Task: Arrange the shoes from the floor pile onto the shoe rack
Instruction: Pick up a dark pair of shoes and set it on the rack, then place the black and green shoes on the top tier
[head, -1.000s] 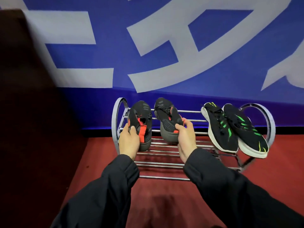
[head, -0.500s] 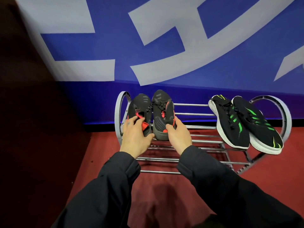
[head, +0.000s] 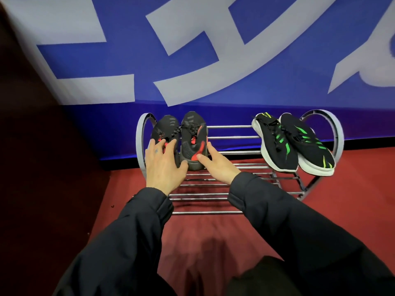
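Shoes (head: 181, 142) at rack (head: 233, 137) left edge

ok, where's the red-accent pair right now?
In the head view, the red-accent pair sits on the top tier at the left end of the shoe rack, against its left hoop, with both hands resting on the heels; the green-accent pair is at the right end.

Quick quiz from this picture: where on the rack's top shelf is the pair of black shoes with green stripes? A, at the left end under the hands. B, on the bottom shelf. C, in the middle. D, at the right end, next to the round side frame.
D: the black shoes with green stripes lie side by side at the right end of the shoe rack, by its round side frame, while both hands are at the red-accented pair on the left.
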{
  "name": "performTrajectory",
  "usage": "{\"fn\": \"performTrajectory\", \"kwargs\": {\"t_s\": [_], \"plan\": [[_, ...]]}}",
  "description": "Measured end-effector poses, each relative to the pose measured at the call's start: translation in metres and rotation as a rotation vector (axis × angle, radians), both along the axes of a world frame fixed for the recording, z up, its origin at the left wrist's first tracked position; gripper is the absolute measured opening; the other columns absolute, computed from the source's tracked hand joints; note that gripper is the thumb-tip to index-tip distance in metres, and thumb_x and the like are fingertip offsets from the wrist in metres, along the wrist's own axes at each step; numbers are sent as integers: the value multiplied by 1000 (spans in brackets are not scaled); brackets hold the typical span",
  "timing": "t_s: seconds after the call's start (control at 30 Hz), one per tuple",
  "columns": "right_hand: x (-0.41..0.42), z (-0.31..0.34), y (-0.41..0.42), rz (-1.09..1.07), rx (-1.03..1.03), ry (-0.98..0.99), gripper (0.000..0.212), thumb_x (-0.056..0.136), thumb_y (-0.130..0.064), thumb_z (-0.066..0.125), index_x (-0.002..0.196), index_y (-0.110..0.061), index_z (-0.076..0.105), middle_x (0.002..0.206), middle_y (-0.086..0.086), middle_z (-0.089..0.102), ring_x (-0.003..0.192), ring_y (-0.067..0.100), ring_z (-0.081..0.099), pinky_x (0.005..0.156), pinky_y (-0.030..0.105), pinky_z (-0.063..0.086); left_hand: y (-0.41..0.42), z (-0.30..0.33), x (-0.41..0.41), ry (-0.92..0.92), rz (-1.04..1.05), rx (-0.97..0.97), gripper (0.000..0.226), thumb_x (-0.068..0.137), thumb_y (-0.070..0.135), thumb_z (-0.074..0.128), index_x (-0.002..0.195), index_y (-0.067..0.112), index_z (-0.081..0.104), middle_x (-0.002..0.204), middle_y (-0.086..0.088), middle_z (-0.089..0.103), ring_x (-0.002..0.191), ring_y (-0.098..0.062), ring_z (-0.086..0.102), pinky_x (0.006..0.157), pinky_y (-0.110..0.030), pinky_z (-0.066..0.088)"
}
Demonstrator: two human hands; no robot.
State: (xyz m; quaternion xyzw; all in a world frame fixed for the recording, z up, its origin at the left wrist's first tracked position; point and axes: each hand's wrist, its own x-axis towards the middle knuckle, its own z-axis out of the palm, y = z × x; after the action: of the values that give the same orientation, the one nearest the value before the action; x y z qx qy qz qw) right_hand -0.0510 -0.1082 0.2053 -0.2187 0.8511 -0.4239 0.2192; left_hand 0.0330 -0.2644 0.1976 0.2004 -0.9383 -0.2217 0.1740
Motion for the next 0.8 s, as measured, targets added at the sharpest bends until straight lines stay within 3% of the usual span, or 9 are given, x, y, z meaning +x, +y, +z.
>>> {"fn": "performTrajectory", "kwargs": {"t_s": [0.1, 0.2, 0.3, 0.37, 0.47, 0.57, 0.67, 0.73, 0.8], "plan": [[-4, 5, 24, -125, -58, 220, 62, 98, -40, 54, 153, -18, 35, 156, 4, 42, 144, 22, 38, 115, 34, 34, 21, 11, 2, 155, -51, -3, 62, 89, 37, 64, 146, 20, 47, 158, -10, 39, 155, -32, 10, 123, -51, 19], [-27, -1, 71, -357, 296, 655, 59, 91, -41, 53, 144, -14, 49, 144, 11, 53, 138, 32, 42, 112, 44, 37, 52, 22, -6, 236, -168, 48, 54, 91, 31, 63, 142, 18, 51, 154, -7, 43, 154, -29, 15, 121, -45, 23], [-39, -8, 125, -263, 762, 650, 75, 86, -46, 55, 150, -14, 33, 149, 18, 41, 136, 38, 41, 108, 47, 39, 86, 22, -16, 245, -303, 73, 52, 91, 28, 62, 142, 17, 52, 154, -6, 41, 152, -27, 20, 121, -46, 28], [-38, -14, 148, -85, 895, 629, 81, 88, -30, 61, 155, -13, 19, 152, 19, 37, 130, 39, 46, 97, 44, 45, 103, 19, -23, 213, -377, 87, 52, 93, 27, 62, 143, 17, 51, 155, -6, 38, 149, -27, 25, 119, -46, 31], [-36, -2, 156, -148, 742, 854, 70, 82, -7, 61, 147, -16, 36, 117, 8, 65, 105, 35, 60, 68, 39, 48, 118, 13, -29, 141, -440, 92, 53, 96, 30, 59, 146, 20, 47, 157, -4, 33, 146, -26, 30, 115, -46, 38], [-32, 28, 155, -378, 416, 1024, 51, 78, -1, 60, 123, -23, 67, 88, 3, 70, 94, 30, 61, 73, 39, 51, 124, 9, -40, 7, -441, 212, 49, 99, 36, 55, 144, 18, 49, 150, -6, 41, 136, -25, 44, 107, -39, 44], [-25, 44, 164, -432, 93, 1212, 43, 77, -3, 52, 107, -22, 77, 87, 2, 66, 97, 22, 54, 88, 39, 45, 127, 17, -51, -48, -231, 782, 52, 102, 55, 40, 125, 12, 59, 109, -6, 61, 106, -30, 60, 95, -40, 50], [-22, 46, 170, -353, -26, 1184, 45, 75, 0, 41, 99, -15, 76, 90, 4, 66, 103, 23, 51, 97, 39, 43, 122, 20, -56, 52, -41, 1471, 87, 93, 74, 35, 144, 4, 43, 124, -17, 61, 106, -34, 67, 98, -47, 54], [-25, 45, 175, -313, -126, 1096, 44, 69, 10, 39, 90, -10, 72, 90, 2, 65, 106, 25, 49, 99, 38, 42, 114, 20, -56, 173, 29, 1928, 103, 81, 86, 39, 154, 14, 32, 144, -26, 48, 105, -39, 72, 90, -47, 59]]}}
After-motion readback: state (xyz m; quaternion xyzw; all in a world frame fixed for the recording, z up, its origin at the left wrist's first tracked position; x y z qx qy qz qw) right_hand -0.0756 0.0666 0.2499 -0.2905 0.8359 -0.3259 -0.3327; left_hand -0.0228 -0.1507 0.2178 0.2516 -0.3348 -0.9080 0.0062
